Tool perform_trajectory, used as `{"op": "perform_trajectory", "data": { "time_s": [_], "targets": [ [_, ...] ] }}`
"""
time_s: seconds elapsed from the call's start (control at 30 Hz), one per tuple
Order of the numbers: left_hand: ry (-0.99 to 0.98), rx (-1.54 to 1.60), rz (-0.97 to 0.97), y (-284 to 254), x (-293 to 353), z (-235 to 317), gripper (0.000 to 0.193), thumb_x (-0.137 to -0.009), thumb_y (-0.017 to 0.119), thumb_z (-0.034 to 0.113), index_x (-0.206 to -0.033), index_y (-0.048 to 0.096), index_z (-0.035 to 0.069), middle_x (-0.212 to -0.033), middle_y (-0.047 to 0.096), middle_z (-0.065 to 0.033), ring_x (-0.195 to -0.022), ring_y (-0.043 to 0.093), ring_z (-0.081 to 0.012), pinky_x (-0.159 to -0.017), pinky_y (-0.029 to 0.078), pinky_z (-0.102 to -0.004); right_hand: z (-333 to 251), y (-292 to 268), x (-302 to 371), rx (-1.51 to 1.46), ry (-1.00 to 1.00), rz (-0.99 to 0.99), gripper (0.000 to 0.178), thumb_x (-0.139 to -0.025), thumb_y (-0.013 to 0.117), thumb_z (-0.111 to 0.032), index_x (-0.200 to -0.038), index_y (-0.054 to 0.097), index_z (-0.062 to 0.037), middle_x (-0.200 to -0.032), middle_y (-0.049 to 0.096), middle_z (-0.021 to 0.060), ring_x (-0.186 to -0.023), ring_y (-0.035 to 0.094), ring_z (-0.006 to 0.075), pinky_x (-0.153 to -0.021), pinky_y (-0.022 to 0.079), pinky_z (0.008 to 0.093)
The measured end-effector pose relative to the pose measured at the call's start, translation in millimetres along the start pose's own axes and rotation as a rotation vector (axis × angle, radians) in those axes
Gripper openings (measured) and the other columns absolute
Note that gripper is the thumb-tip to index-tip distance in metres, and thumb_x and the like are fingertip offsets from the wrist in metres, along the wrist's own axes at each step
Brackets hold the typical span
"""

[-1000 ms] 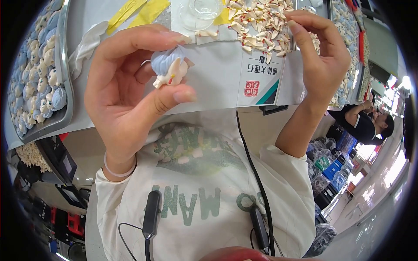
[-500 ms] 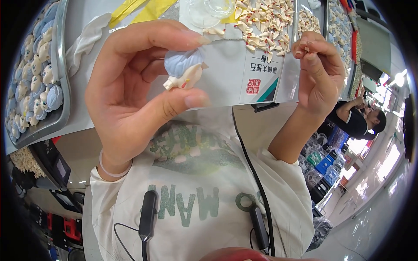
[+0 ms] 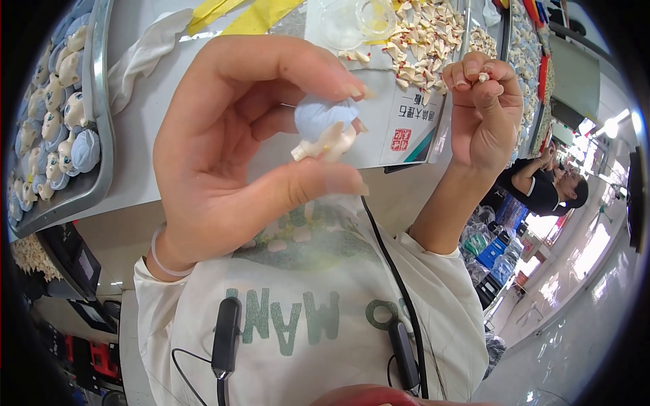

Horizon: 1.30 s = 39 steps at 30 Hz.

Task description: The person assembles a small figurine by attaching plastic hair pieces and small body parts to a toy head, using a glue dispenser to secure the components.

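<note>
My left hand (image 3: 210, 149) is raised over the near edge of the table and closed on a small figurine head (image 3: 326, 120) with pale blue hair and a cream face part. Thumb and fingertips pinch it from below and above. To the right, my right hand (image 3: 489, 118) pinches a tiny cream piece (image 3: 483, 77) between thumb and fingers. Beyond and between the hands lies a pile of small cream parts with red ends (image 3: 426, 44).
At the left stands a metal tray (image 3: 107, 128) full of similar blue-haired heads. A crumpled white cloth (image 3: 145, 57), yellow strips (image 3: 264, 17) and a clear round dish (image 3: 376, 17) lie along the far side. Another person (image 3: 542, 189) sits at the right.
My left hand has moved right and slightly down with the figurine head, which has turned a little. My right hand has shifted slightly left, and the cream piece in its fingertips shows more clearly.
</note>
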<state>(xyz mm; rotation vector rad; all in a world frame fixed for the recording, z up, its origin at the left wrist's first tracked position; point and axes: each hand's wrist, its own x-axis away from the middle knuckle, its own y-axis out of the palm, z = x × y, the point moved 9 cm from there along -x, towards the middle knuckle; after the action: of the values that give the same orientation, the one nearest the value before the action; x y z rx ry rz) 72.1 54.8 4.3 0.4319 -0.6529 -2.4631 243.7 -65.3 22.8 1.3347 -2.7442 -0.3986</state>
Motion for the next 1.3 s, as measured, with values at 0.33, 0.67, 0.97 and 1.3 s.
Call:
{"op": "perform_trajectory", "data": {
  "time_s": [0.33, 0.67, 0.97, 1.3],
  "targets": [
    [-0.050, -0.006, -0.097, 4.8, -1.7, -2.3, 0.048, -0.059, 0.074, 0.007, -0.096, 0.045, 0.001, -0.093, 0.050, -0.0146, -0.080, 0.053, -0.0185, -0.070, 0.046, -0.0270, -5.2, 12.4, -2.5, 0.174, -0.012, 0.054, 0.014, -0.076, 0.058, -0.001, -0.088, 0.054, 0.0043, -0.081, 0.059, 0.0173, -0.065, 0.059, 0.0211, -0.063, 0.048, 0.0287],
    [-0.128, 0.070, -0.084, 5.2, -1.7, -5.8, 0.050, -0.059, 0.075, 0.009, -0.098, 0.045, 0.000, -0.093, 0.052, -0.0144, -0.083, 0.053, -0.0203, -0.072, 0.046, -0.0281, -14.6, 1.3, 7.6, 0.214, -0.118, 0.083, 0.014, -0.074, 0.060, 0.000, -0.086, 0.056, 0.0045, -0.079, 0.058, 0.0155, -0.068, 0.057, 0.0197, -0.062, 0.049, 0.0281],
    [0.046, -0.102, -0.162, 8.6, -4.4, 1.5, 0.048, -0.061, 0.073, 0.012, -0.100, 0.049, -0.003, -0.094, 0.054, -0.0156, -0.089, 0.054, -0.0235, -0.078, 0.043, -0.0325, -19.4, 9.2, 1.7, 0.100, -0.132, 0.034, 0.014, -0.071, 0.061, 0.003, -0.082, 0.053, 0.0035, -0.077, 0.058, 0.0156, -0.067, 0.058, 0.0200, -0.060, 0.050, 0.0292],
    [0.025, -0.075, -0.079, 2.8, -5.9, 2.2, 0.045, -0.063, 0.071, 0.008, -0.100, 0.049, -0.003, -0.096, 0.053, -0.0157, -0.085, 0.053, -0.0212, -0.077, 0.044, -0.0308, -33.0, 67.9, -10.4, 0.736, -0.553, -0.106, 0.019, -0.065, 0.060, 0.014, -0.083, 0.057, 0.0075, -0.083, 0.057, 0.0165, -0.074, 0.056, 0.0193, -0.068, 0.047, 0.0259]
  ]
}}
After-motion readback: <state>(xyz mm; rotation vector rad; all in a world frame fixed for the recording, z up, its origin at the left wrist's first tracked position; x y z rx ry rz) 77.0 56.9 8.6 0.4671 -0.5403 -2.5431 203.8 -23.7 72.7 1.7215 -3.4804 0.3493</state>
